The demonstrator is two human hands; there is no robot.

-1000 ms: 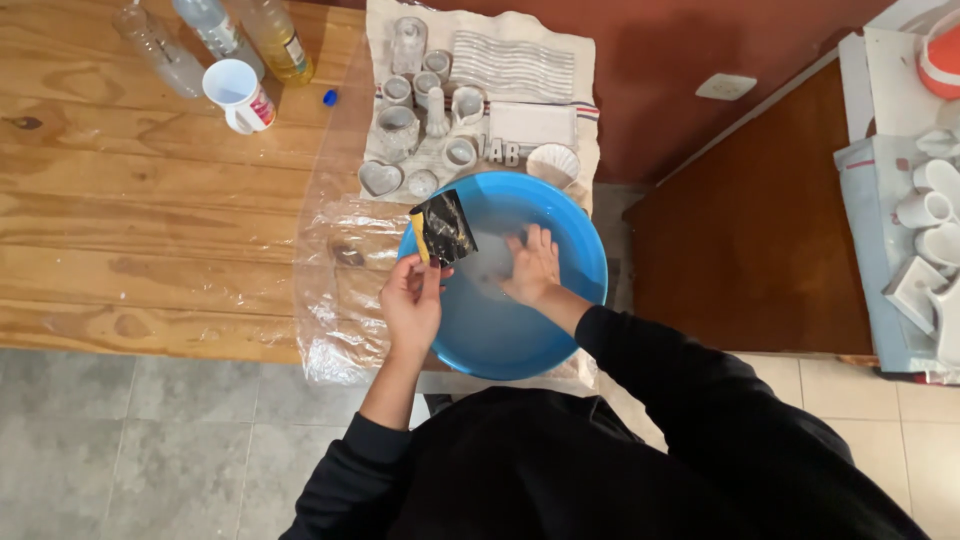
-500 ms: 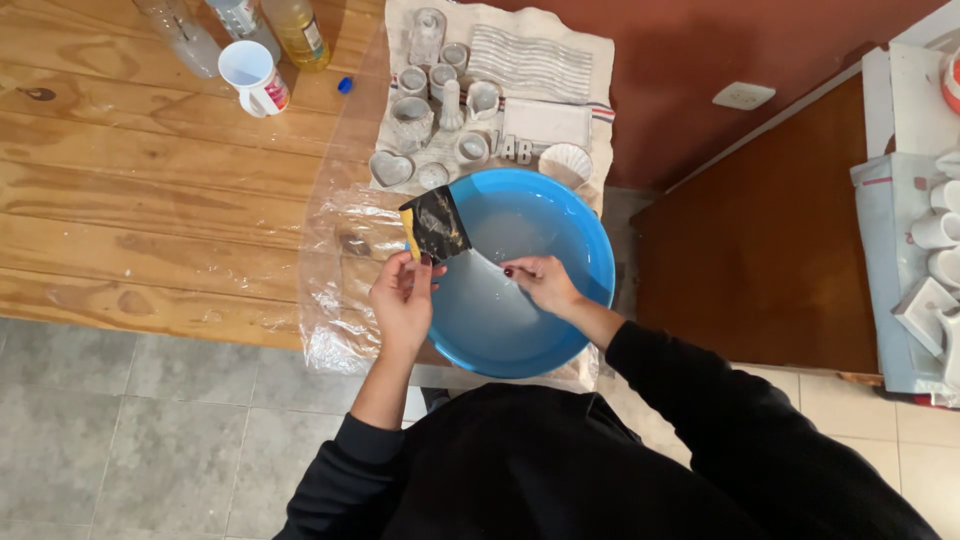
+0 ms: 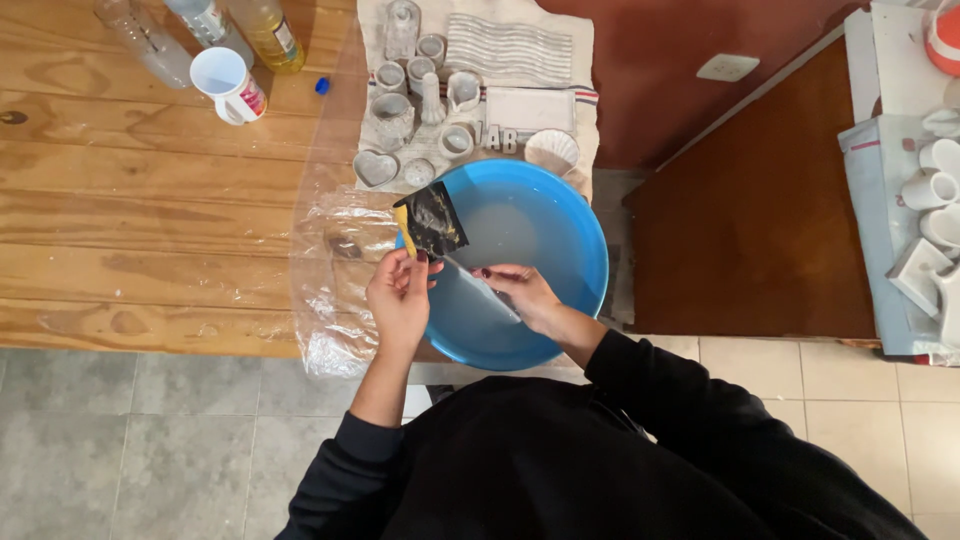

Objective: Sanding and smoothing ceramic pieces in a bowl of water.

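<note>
1. Wooden table (image 3: 150, 220), long pale planks, filling the upper left; grey tiled floor (image 3: 140, 440) below its edge.
2. Dark red-brown cabinet top (image 3: 760, 230) to the right, with a tray of white cast pieces (image 3: 925, 215) at the far right edge.
3. Clear plastic sheet (image 3: 335, 270) spread over the table edge, crinkled, reaching under the basin.
4. Round blue basin (image 3: 575, 235) resting on that sheet at the table edge, holding cloudy water.
5. Striped cloth (image 3: 590, 70) just beyond the basin, crowded with small grey-white cast pieces (image 3: 420, 110): cups, a heart, a shell, a ribbed slab, a flat tray.
6. Flat whitish plate-like piece (image 3: 480, 295), held slanted over the near side of the basin, between the two hands.
7. Left hand (image 3: 400, 295) at the basin's left rim, fingers curled and pinching a dark sheet of sandpaper with a yellow edge (image 3: 430, 220), which stands up above the fingers; lower end of the flat piece just beside this hand.
8. Right hand (image 3: 525, 295) over the water, fingers closed along the flat piece's right end.
9. White measuring cup (image 3: 228, 85) and three clear bottles (image 3: 215, 30) at the table's far edge.
10. Small blue cap (image 3: 322, 86) near the cup.
</note>
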